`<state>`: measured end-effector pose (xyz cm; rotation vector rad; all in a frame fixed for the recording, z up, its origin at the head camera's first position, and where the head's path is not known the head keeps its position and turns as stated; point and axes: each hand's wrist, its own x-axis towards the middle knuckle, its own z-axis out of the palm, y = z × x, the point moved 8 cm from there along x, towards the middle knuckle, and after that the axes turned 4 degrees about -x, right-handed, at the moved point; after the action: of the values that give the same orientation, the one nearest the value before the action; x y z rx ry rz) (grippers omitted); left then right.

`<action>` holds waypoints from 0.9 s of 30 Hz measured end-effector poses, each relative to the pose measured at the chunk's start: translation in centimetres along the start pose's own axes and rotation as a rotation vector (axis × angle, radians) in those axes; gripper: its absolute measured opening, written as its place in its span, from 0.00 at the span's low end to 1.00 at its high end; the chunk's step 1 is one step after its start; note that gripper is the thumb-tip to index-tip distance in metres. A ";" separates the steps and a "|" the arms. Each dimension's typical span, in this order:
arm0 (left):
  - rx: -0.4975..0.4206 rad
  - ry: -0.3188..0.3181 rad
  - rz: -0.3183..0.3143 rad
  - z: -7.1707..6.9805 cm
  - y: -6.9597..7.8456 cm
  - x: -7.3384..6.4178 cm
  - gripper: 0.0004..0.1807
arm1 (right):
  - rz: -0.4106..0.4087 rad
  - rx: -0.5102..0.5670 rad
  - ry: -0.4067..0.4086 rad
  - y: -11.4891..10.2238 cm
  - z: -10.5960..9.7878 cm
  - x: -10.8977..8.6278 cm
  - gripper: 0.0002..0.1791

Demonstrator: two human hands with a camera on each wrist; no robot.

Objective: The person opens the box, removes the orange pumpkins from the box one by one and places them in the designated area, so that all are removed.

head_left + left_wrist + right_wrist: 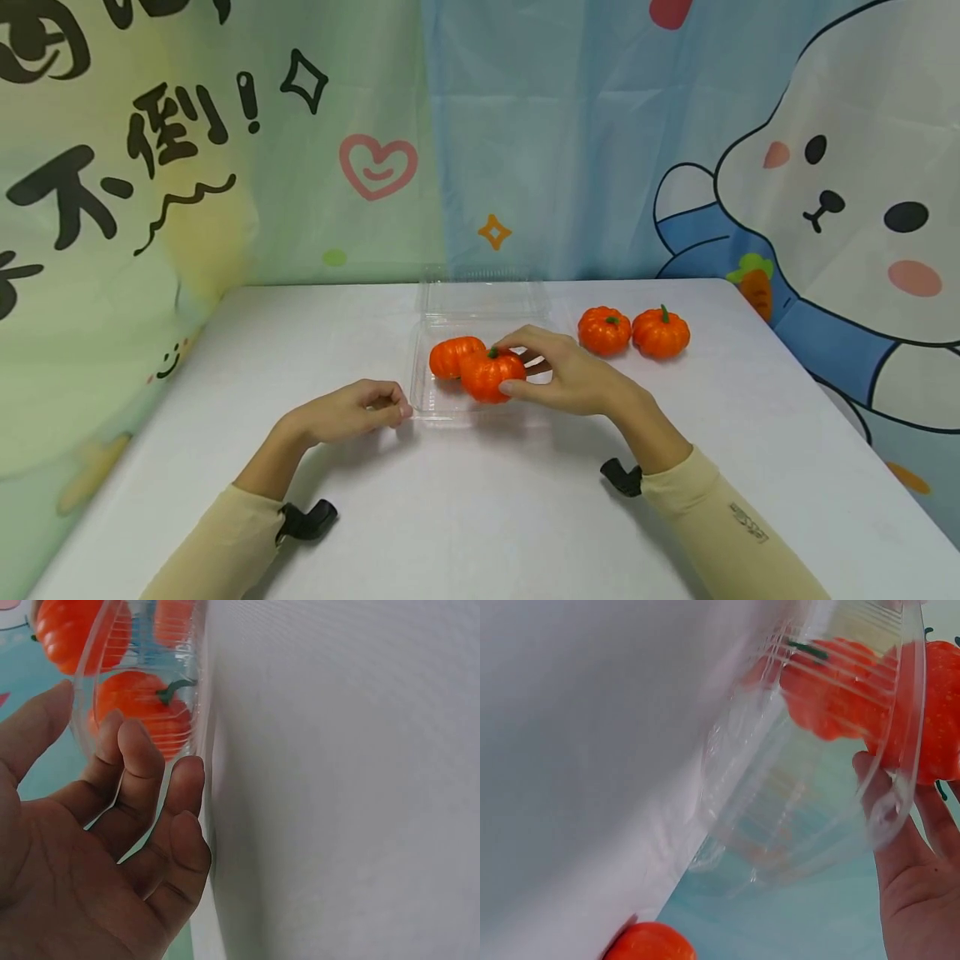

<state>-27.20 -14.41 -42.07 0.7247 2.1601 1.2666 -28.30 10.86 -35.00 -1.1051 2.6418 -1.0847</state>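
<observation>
Sharing one table [480, 517]: two hands [558, 371], one clear container [450, 402], four orange pumpkins [491, 377].

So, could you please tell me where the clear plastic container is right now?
In the head view, the clear plastic container sits centrally toward the back of the table, just right of the left hand and left of two loose pumpkins.

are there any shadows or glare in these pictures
Head view: soft shadows fall below the left hand and right hand; left wrist view: dim grey shading on the tabletop; right wrist view: pale glints on the clear container, streaking across the orange pumpkin behind it.
</observation>
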 end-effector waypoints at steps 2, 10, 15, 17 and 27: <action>-0.002 -0.002 -0.001 0.0 0.0 0.0 0.11 | 0.000 -0.014 0.012 0.1 -0.4 -0.2 0.26; -0.002 0.002 -0.008 -0.2 0.0 -0.1 0.11 | -0.017 -0.046 0.087 0.7 -2.1 -1.7 0.28; 0.013 0.008 -0.009 -0.3 0.1 -0.1 0.11 | -0.015 -0.059 0.126 1.4 -2.9 -2.8 0.29; 0.016 0.008 -0.012 -0.3 0.1 0.0 0.11 | -0.015 -0.065 0.145 1.7 -3.3 -3.2 0.29; 0.012 0.000 -0.014 -0.2 0.1 0.2 0.11 | -0.021 -0.112 0.201 2.6 -4.8 -4.9 0.31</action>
<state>-27.42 -14.38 -41.96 0.7130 2.1707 1.2469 -27.76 18.13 -34.01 -1.0992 2.8838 -1.1191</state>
